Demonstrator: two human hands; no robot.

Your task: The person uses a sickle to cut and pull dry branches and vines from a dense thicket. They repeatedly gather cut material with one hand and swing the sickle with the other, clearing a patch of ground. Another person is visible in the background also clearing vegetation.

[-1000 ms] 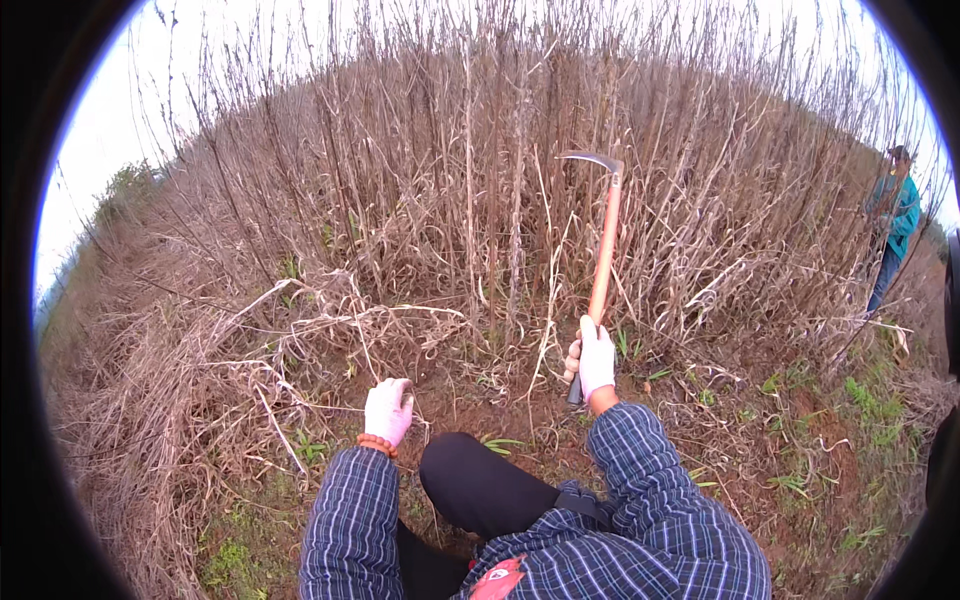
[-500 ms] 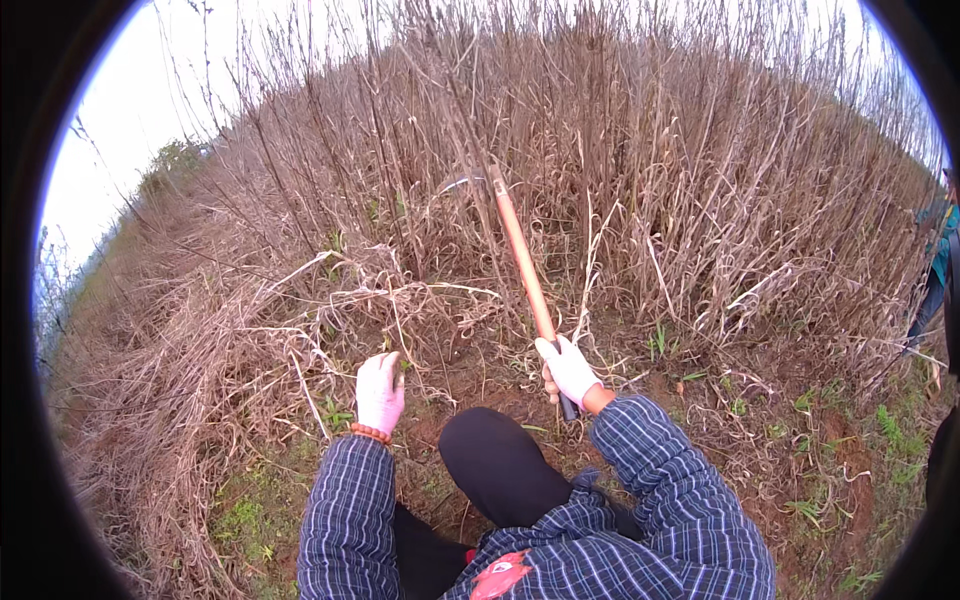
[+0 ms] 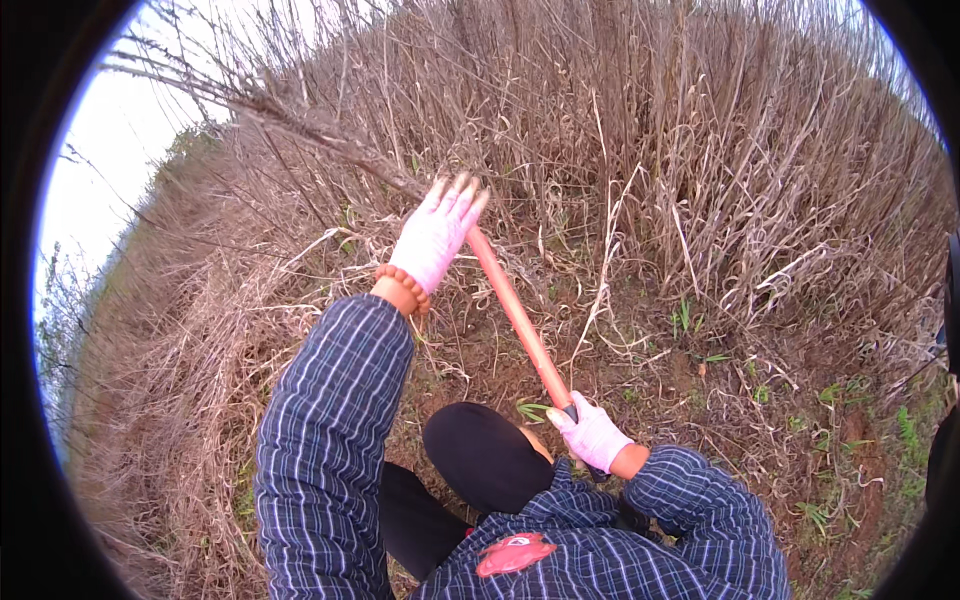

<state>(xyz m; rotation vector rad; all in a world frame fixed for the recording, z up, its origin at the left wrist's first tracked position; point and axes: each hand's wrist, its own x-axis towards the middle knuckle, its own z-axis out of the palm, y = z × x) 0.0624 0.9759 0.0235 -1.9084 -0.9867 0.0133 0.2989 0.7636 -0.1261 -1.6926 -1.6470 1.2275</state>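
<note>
A dense stand of dry stalks fills the far side, with matted dry grass sloping across the left and reddish-brown soil showing nearer. At the near side appear the person's checked jacket and black trousers. A leaning stalk slants from the far left towards the center, its lower visible end meeting the left grip. The long-handled tool runs obliquely from the near right to the left grip, behind which its head is hidden. The right grip, gloved in pink, is closed around the tool's dark lower end, so the orange handle extends far and left from it. The left grip, likewise gloved, has its fingers stretched out at the handle's far end; whether it clasps the leaning stalk or merely presses against it cannot be told. Sound handling, as judged here, calls for a firm right grip, a steady hold on the stalk well apart from the hidden head, left fingers clear of that head's path, and the tool directed away from the trousers. Smallest of all, an orange bead bracelet circles the left wrist.
</note>
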